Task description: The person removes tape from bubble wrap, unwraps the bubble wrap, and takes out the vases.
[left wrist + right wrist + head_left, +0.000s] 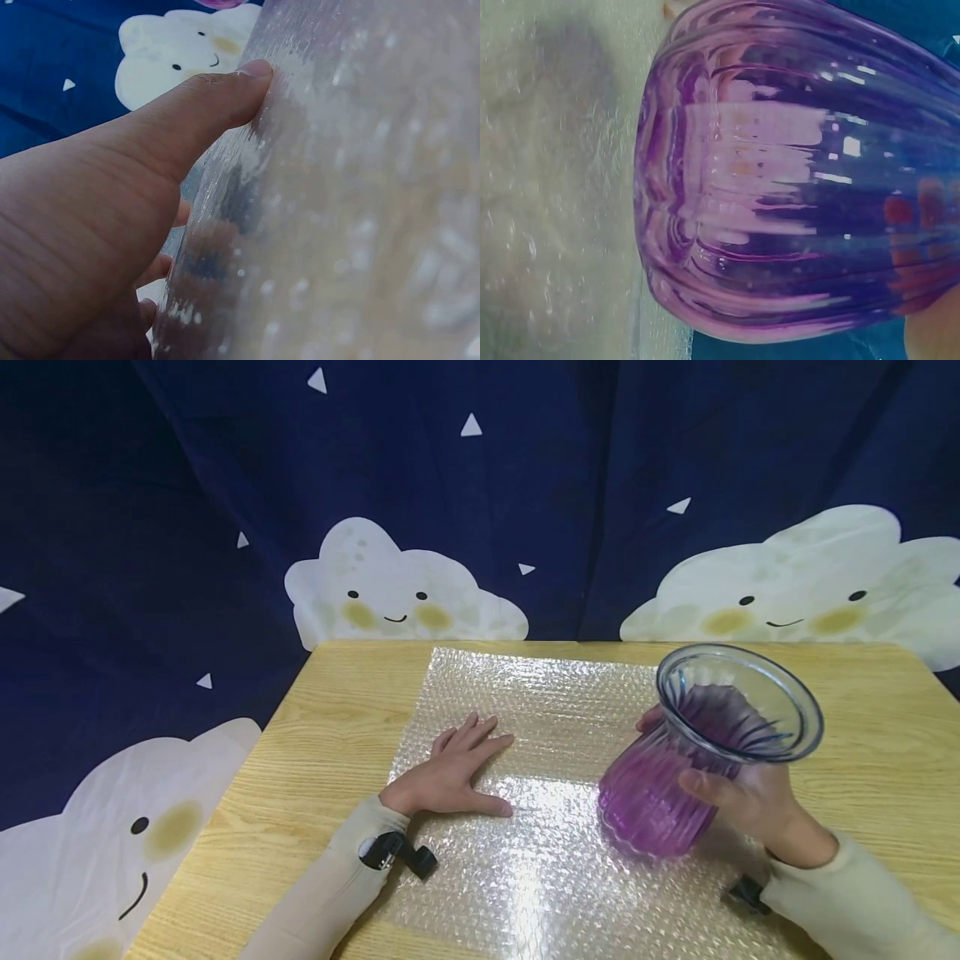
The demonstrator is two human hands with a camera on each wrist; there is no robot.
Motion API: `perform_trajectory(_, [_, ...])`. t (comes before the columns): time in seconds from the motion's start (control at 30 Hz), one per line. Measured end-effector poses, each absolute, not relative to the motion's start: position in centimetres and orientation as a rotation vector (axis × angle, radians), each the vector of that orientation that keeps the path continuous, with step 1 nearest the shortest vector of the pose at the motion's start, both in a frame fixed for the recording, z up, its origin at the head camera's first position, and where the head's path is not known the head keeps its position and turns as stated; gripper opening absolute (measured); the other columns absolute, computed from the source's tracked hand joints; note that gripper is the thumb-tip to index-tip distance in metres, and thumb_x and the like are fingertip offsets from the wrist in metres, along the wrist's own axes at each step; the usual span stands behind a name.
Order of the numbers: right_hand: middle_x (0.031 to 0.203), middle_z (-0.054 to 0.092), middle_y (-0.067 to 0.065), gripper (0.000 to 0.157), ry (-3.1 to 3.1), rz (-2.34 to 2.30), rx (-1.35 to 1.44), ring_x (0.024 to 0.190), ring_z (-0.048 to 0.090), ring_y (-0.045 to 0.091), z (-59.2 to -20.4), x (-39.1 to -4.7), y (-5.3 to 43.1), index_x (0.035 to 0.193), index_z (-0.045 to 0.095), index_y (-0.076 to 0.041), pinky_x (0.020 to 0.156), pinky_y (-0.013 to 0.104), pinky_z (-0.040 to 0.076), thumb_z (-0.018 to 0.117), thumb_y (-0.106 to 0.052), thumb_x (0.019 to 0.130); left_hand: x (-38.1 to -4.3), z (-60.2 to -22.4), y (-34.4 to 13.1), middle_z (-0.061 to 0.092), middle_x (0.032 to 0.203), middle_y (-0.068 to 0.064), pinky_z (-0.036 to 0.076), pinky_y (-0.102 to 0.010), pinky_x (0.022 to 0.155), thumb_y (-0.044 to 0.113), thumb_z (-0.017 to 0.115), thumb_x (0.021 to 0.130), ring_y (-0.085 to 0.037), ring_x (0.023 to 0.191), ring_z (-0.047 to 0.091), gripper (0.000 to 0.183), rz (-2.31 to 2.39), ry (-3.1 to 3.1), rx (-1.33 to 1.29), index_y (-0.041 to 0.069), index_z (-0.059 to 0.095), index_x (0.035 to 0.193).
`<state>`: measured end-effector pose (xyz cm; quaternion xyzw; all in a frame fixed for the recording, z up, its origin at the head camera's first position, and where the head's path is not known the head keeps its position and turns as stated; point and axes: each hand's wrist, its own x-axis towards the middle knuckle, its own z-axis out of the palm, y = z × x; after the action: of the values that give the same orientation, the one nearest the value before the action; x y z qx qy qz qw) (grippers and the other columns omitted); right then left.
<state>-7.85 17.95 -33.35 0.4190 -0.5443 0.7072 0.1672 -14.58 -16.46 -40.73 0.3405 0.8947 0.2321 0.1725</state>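
A ribbed glass vase (660,793), purple at the base and clear at its flared rim, is tilted over the right half of a bubble wrap sheet (540,718). My right hand (757,802) grips it round the neck, thumb in front and fingers behind. The right wrist view shows the vase's purple body (765,172) close up, with fingers seen through the glass. On the left part of the sheet my left hand (453,772) rests with its fingers spread. In the left wrist view its thumb (225,94) touches the bubble wrap (360,202).
The sheet lies on a light wooden table (352,710), partly under both forearms. Behind the table hangs a dark blue curtain (555,485) printed with white clouds and triangles. Small black cameras are strapped at both wrists.
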Motion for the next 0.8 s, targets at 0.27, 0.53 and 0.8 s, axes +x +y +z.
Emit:
perform_trajectory(0.27, [0.12,0.075,0.019,0.053,-1.547,2.007,1.134,0.108,0.076,0.024,-33.1,-8.1,18.5,0.128,0.05,0.015,0.095,0.027,0.062,0.068,0.013,0.078,-14.6,-40.8,-16.5,0.003,0.177,-0.009,0.001,-0.066,0.13,0.067,0.074,0.084,-0.036,0.164,-0.008,0.103,0.658,2.542,0.968,0.027,0.025,0.166])
perform_trajectory(0.53, [0.119,0.076,0.019,0.056,-1.521,2.055,1.077,0.108,0.076,0.025,-32.9,-8.3,19.0,0.13,0.05,0.013,0.094,0.027,0.062,0.065,0.02,0.076,-14.6,-40.8,-16.5,0.002,0.177,-0.009,0.001,-0.066,0.13,0.067,0.074,0.084,-0.036,0.164,-0.008,0.103,0.651,2.547,0.974,0.027,0.025,0.166])
perform_trajectory(0.8, [0.118,0.076,0.021,0.055,-1.472,2.083,1.067,0.107,0.077,0.027,-32.9,-8.7,19.4,0.129,0.05,0.014,0.093,0.028,0.063,0.062,0.023,0.075,-14.6,-40.8,-16.5,0.003,0.177,-0.01,0.0,-0.066,0.13,0.066,0.074,0.084,-0.037,0.164,-0.008,0.102,0.652,2.544,0.979,0.027,0.026,0.166])
